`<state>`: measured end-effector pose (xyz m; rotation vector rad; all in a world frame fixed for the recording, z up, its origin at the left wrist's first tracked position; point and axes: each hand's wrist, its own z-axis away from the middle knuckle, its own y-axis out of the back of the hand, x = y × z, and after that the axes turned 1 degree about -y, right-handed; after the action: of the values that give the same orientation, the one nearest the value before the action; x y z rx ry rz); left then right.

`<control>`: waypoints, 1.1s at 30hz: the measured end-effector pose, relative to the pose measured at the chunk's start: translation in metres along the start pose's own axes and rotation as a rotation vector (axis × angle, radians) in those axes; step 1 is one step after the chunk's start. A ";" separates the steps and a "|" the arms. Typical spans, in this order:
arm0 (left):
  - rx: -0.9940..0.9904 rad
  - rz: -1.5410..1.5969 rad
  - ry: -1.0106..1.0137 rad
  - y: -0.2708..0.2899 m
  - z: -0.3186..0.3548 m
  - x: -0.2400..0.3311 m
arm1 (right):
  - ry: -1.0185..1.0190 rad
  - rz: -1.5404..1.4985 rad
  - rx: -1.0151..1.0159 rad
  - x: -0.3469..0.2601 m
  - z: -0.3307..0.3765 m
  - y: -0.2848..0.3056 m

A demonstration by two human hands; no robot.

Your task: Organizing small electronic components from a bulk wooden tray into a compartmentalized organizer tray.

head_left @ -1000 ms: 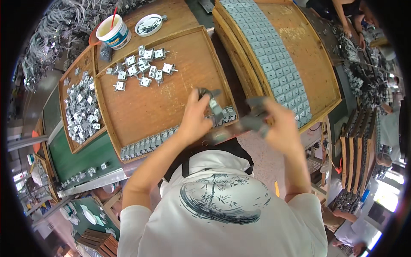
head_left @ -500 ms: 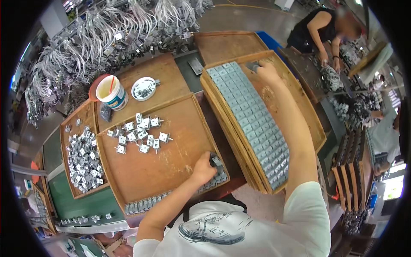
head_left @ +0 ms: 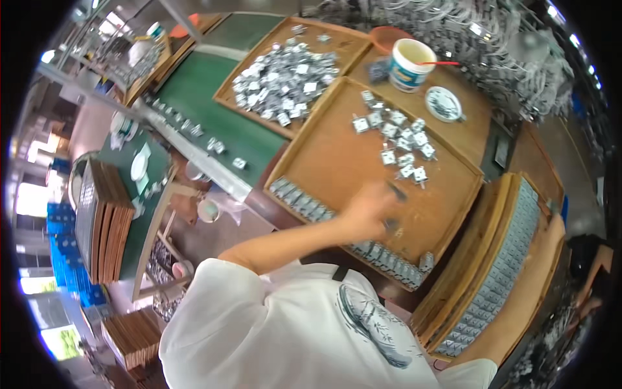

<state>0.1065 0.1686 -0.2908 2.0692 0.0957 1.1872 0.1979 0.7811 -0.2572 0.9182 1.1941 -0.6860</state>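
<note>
My left hand point(head_left: 370, 211) hovers, smeared by motion, above the wooden tray point(head_left: 327, 139) in the middle. Dark caps cover its thumb and forefinger, which stand apart with nothing visible between them. Beyond it lies a loose cluster of small silver metal parts with shafts point(head_left: 405, 139). Similar parts point(head_left: 301, 200) stand in a row along the tray's near edge, partly behind my left forearm. At the right, my right hand point(head_left: 554, 225) reaches the far end of a stacked tray, beside rows of square metal parts point(head_left: 499, 279). Its fingers are too small and blurred to read.
A wooden tray point(head_left: 223, 91) heaped with silver parts adjoins at the far left, on a green surface point(head_left: 194, 81). A white bucket point(head_left: 409, 68) with a red stick and a round white dish point(head_left: 444, 104) stand behind. Bundled wires point(head_left: 479, 48) fill the back.
My view has swung left, so everything appears shifted and turned. My left hand has left the tray's near right corner and moved over its middle. My right hand stays near the stacked tray's far end.
</note>
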 end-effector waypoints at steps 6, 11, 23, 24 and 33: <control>0.309 -0.829 0.668 0.170 0.051 -0.136 | 0.085 -0.371 -0.252 -0.030 -0.025 -0.018; 0.076 -0.701 1.183 0.205 0.104 -0.199 | 0.277 -0.164 -0.418 -0.087 0.179 -0.087; 0.419 0.446 0.715 0.163 0.077 -0.108 | 0.189 -0.218 -0.497 -0.028 0.377 -0.143; 0.426 0.660 0.546 0.145 0.069 -0.102 | 0.188 -0.218 -0.502 -0.024 0.385 -0.151; -0.004 0.968 0.221 0.086 0.026 0.011 | 0.101 -0.190 -0.722 -0.052 0.439 -0.199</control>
<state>0.1089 0.0956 -0.2369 1.9907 -0.8923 1.9522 0.2228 0.2991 -0.2078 0.2366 1.4881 -0.3078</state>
